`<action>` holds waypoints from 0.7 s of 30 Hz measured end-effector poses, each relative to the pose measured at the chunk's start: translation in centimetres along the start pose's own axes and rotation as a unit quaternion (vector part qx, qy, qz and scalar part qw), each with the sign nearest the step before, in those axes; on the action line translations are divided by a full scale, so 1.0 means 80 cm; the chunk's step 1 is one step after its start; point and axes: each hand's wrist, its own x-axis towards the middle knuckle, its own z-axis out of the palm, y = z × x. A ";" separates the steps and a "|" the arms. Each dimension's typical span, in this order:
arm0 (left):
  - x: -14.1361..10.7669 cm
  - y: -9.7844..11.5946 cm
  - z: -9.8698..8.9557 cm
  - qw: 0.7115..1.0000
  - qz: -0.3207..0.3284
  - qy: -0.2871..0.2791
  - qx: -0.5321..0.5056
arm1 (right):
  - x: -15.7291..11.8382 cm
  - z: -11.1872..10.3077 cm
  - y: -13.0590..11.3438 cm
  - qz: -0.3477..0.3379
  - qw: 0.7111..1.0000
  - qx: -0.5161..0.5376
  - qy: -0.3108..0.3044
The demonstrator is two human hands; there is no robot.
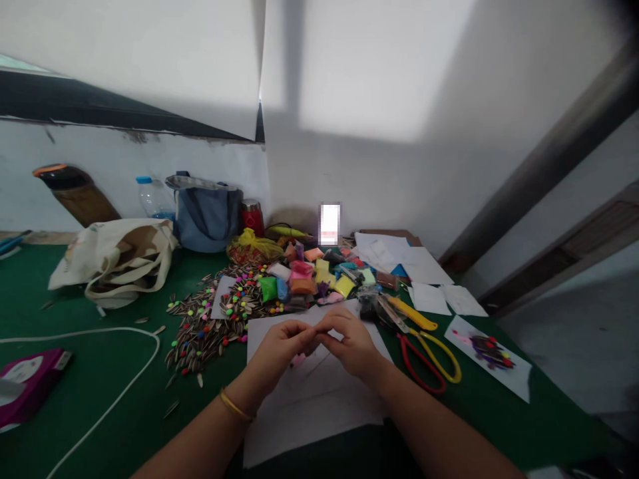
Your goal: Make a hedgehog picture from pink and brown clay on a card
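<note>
My left hand (284, 349) and my right hand (349, 339) meet fingertip to fingertip above a white sheet of paper (319, 412). The fingers of both are pinched together; whatever sits between them is too small or hidden to name. A small pink piece (298, 360) shows on the paper just below the fingers. Left of the sheet spreads a pile of striped sunflower seeds (200, 339) mixed with small coloured balls. Behind my hands lie several packets of coloured clay, among them an orange packet (303, 286) and a green packet (268, 288).
Scissors (424, 362) with red and yellow handles and a yellow utility knife (412, 313) lie to the right. Beyond them is a decorated card (486, 352). A white cable (120, 399), cream bag (114, 259), blue bag (207, 213) and red flask (252, 216) are on the left half.
</note>
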 end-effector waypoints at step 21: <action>0.003 -0.002 -0.001 1.000 -0.013 0.003 0.016 | 0.002 0.000 0.001 -0.001 1.000 -0.008 -0.002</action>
